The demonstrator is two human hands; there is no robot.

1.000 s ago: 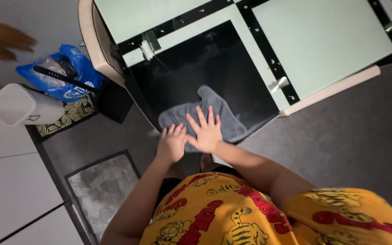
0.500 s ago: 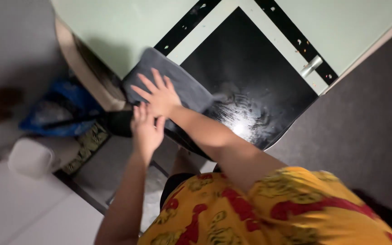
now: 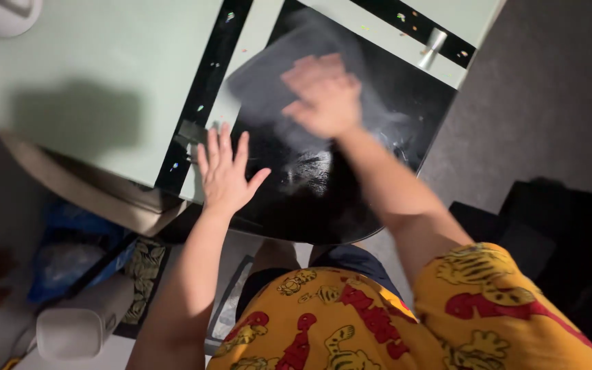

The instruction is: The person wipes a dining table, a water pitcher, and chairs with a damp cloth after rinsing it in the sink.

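My right hand point(image 3: 323, 92) lies flat on a grey cloth point(image 3: 268, 75), pressing it against the black glass panel point(image 3: 378, 130) of a pale green cabinet. The hand and cloth are blurred by motion. My left hand point(image 3: 224, 171) rests open, fingers spread, on the panel's left edge, next to a black frame strip point(image 3: 203, 96). A wet, streaky patch point(image 3: 310, 168) shows on the glass between the two hands.
A metal handle point(image 3: 433, 44) sits on the pale green frame above the glass. A white container point(image 3: 77, 322) and a blue bag point(image 3: 70, 260) are on the floor at lower left. Dark grey carpet point(image 3: 543, 103) lies to the right, with a black object point(image 3: 556, 233) nearby.
The view has swung, so the cabinet fills more of the frame. My right hand has slid the cloth up across the glass. My left hand has moved off the cloth onto the panel's edge.
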